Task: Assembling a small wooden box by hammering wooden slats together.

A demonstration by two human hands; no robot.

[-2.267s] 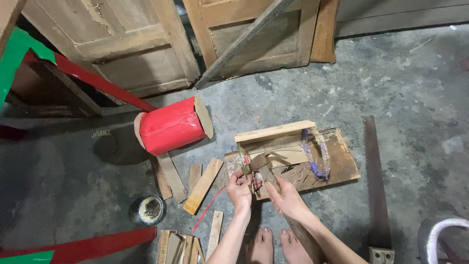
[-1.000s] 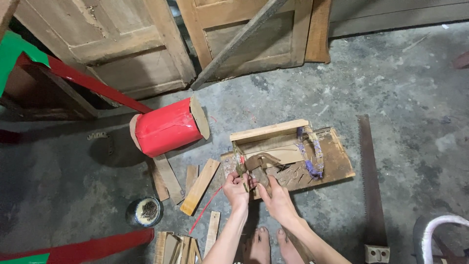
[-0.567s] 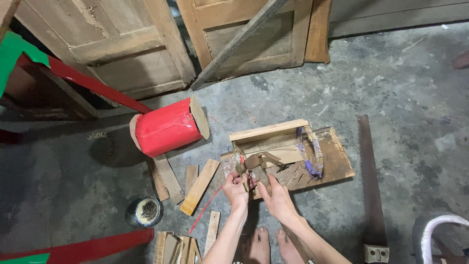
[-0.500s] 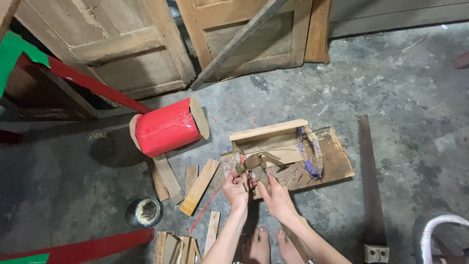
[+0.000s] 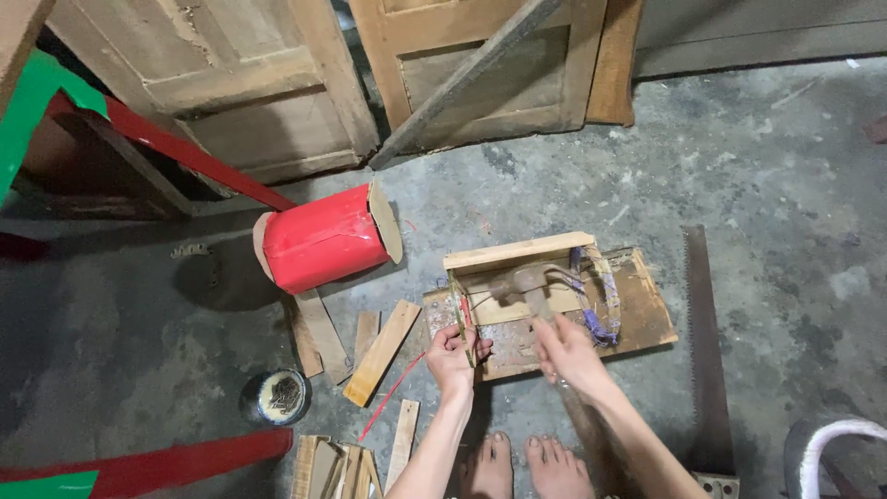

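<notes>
Seen from above at lower centre of the frame, the right hand (image 5: 565, 351) is wrapped tight round a blurred hammer (image 5: 534, 288), its head over a small wooden frame (image 5: 517, 251). The left hand (image 5: 453, 353) pinches a thin upright strip (image 5: 458, 310) at the frame's left end. A red cylinder (image 5: 323, 238) lies upper left; a handsaw (image 5: 704, 351) lies to the right.

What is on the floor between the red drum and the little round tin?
In the head view, a few short wood strips lie on the concrete between the red drum and the tin.
</notes>
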